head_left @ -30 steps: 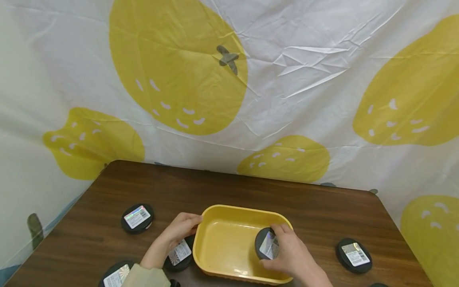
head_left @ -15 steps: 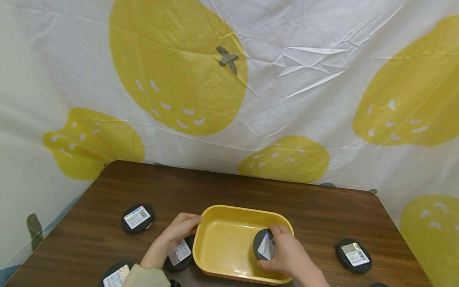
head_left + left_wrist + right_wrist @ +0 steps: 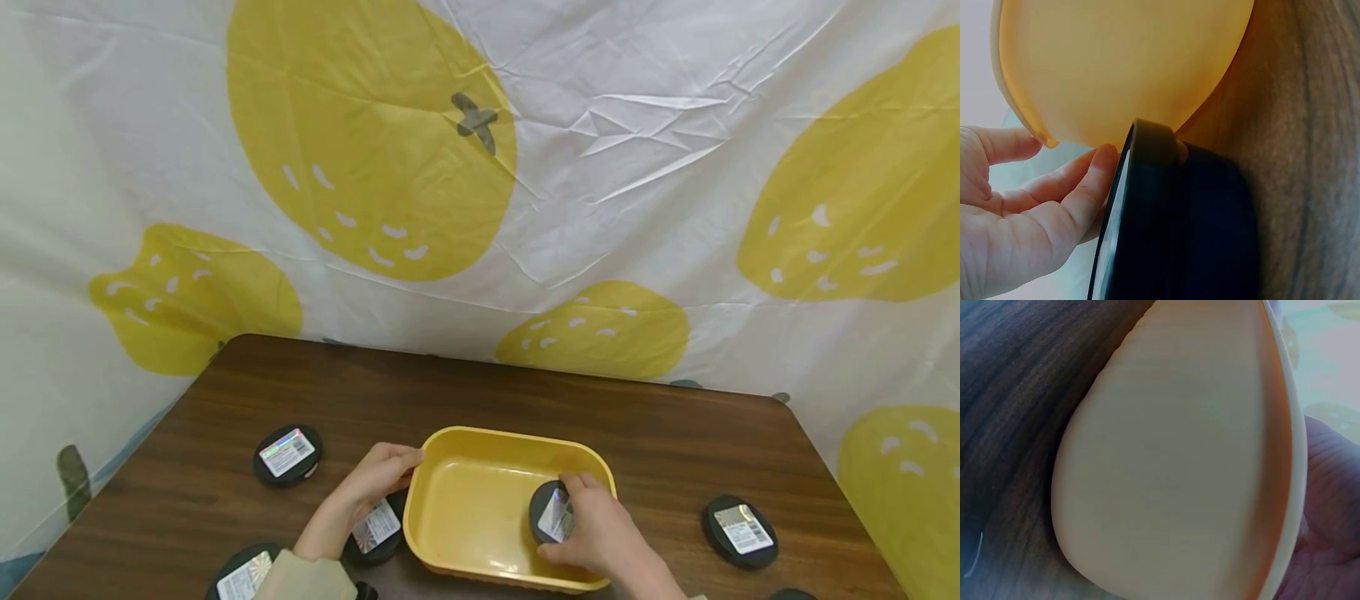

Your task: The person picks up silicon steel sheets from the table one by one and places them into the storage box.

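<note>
A yellow rectangular plastic tub with rounded corners stands near the table's front. My left hand touches its left rim and outer wall with extended fingers; in the left wrist view the fingertips meet the wall. Beneath that hand lies a flat round black container with a white label, partly hidden. My right hand reaches over the tub's right side and grips another round black container inside it, thumb and fingers on its edge. The right wrist view shows mostly the tub's outer wall, the hand behind its rim.
More labelled black round containers lie on the brown wooden table: one far left, one front left, one right, and one cut off at the bottom right. A lemon-print cloth hangs behind.
My right hand has shifted slightly left inside the tub with the round black container in its grip. The left hand and the tub stay in place.
</note>
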A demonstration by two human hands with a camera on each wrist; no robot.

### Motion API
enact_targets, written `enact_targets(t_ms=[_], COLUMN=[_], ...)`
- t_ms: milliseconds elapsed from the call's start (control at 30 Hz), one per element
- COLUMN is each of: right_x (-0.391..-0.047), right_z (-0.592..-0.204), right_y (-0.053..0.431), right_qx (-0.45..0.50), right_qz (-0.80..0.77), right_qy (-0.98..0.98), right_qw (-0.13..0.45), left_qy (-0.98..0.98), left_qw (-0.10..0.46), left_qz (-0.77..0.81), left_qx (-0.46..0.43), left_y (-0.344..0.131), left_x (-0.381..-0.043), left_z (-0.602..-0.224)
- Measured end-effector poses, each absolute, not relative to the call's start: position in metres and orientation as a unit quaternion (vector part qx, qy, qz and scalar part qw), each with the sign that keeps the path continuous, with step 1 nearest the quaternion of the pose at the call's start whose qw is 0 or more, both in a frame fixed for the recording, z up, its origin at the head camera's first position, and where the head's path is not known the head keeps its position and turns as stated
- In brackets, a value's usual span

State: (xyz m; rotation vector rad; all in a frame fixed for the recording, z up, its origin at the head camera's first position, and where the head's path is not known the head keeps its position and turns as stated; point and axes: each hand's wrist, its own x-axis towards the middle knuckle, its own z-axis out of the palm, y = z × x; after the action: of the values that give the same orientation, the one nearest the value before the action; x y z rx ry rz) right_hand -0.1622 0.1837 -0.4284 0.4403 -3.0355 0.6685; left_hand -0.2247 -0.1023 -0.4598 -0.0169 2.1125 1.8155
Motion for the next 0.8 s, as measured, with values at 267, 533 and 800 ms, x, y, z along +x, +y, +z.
enact_targets(t_ms=[267,533,800], right_x=[-0.1643,-0.1647,-0.1642], right_z=[-0.4346,-0.4374,-0.4388], right_y=[0.1819,0.1807,0.1795], right_qx=[0.151,0.150,0.150], right_qz=[0.203,0.202,0.204], right_qy=[-0.967,-0.968,-0.967], right_qw=[0.005,0.000,-0.012], left_qy=[0.740,0.738,0.735], left_qw=[0.182,0.184,0.187], left_qz=[0.647,0.650,0.651], left_qx=[0.015,0.009,0.022], left_y=[-0.1039,-0.1039,-0.1050], left_x=[-0.2240,-0.2254,-0.2251], left_z=[-0.4588,-0.4595,-0.4591])
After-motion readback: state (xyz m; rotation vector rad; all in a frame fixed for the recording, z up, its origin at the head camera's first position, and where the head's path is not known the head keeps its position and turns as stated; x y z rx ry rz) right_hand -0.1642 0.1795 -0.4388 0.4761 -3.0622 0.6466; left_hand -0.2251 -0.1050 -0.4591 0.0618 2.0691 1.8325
